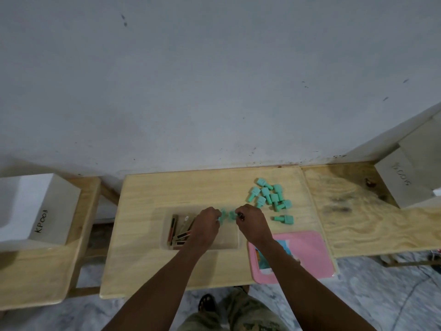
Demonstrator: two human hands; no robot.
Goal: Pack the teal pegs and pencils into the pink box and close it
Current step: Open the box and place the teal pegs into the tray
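Small teal plastic pegs (225, 215) pinched in left hand (207, 223) & right hand (250, 223) (light, rigid, prob. slippery); grab by heads.

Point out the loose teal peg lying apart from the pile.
The lone peg, on its side just right of the right hand, nearer than the pile.

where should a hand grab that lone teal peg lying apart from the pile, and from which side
Grip the lone teal peg across its narrow stem, coming straight down from above. It lies flat on the table, stem pointing left and wide head right, with bare wood all round, so fingers can close on the stem's near and far sides. The right hand is nearest.
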